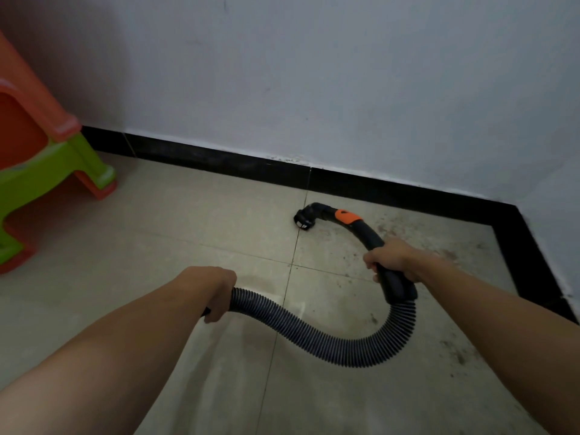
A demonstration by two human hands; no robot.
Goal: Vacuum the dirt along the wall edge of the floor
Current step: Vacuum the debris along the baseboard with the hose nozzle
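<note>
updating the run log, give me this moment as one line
left hand grips hose | right hand grips handle | nozzle at floor near baseboard | dirt right of nozzle

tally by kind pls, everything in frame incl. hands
hands: 2, left hand and right hand, both gripping the hose
vacuum hose: 1
stacked plastic stools: 3 by the leg layers, top orange stool, green stool, bottom orange stool
total: 6

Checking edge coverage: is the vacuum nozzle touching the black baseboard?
Apart. Head view shows a strip of floor tile between the nozzle and the baseboard.
</note>
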